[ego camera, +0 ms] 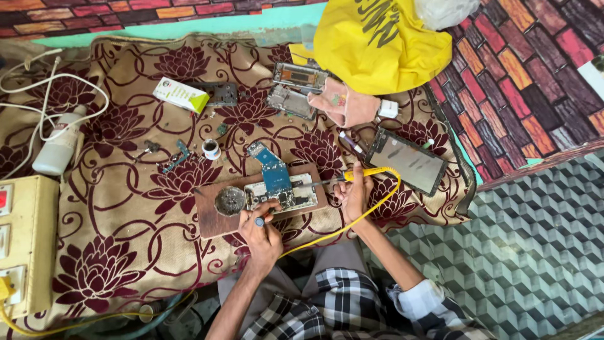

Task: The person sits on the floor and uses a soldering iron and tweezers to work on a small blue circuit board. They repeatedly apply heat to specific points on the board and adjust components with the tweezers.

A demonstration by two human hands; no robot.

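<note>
Soldering looks midway to me: my right hand [353, 194] grips the yellow soldering iron [362, 174], tip on the circuit board [281, 194] just ahead; my left hand [259, 232] pinches a small dark piece beneath it.

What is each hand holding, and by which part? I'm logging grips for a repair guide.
The right hand holds a soldering iron by its yellow handle. The left hand pinches a small dark-tipped tool near its top.

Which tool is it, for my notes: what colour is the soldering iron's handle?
Yellow, seen in the head view: soldering iron.
</note>
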